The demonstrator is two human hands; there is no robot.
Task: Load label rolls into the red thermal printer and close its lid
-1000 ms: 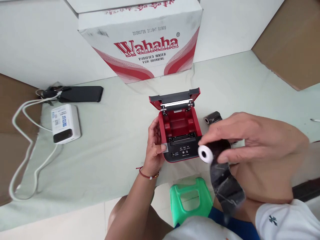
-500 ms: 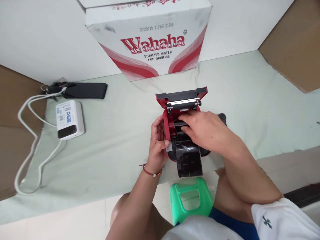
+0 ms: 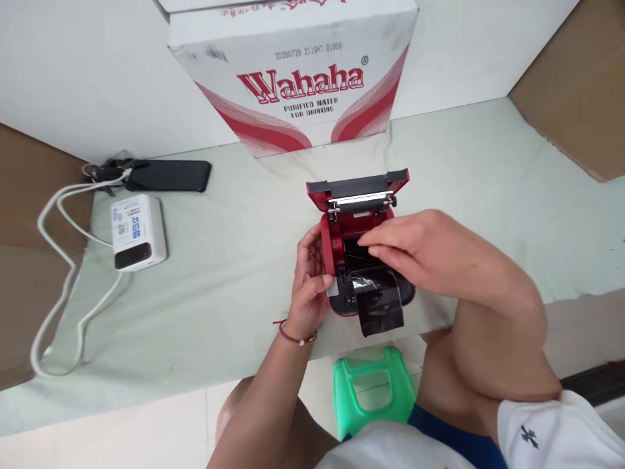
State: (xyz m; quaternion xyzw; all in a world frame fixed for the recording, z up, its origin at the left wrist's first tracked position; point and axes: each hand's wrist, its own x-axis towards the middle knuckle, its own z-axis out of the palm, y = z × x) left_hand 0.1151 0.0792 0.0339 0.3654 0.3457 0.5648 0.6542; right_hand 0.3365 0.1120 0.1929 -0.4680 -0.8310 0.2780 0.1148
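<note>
From where I stand, the main change concerns the black roll [image 3: 352,251]: a second ago it is in the right hand [image 3: 415,251], outside the red-and-black printer [image 3: 351,227] and to its right; now it lies in the printer's bay, partly hidden by the fingers. Half a second ago that hand reaches deeper over the bay; now it sits slightly back to the right, forefinger and thumb a little apart at the tips, near the roll. Whether the fingers pinch anything there, I cannot tell.

The black strip [image 3: 379,303] also differs. It runs out of the bay across the front panel and hangs past the near edge, lying further right and more askew than half a second ago, so that more of the panel's left part shows.

The left hand [image 3: 309,280] is unchanged, clamped on the printer's left wall with its thumb at the near left corner. The lid [image 3: 359,187] stands raised at the far side, as before.

In my judgement the roll is placed but not confirmed as seated: the strip is crooked, and the lid is not yet down over it
</note>
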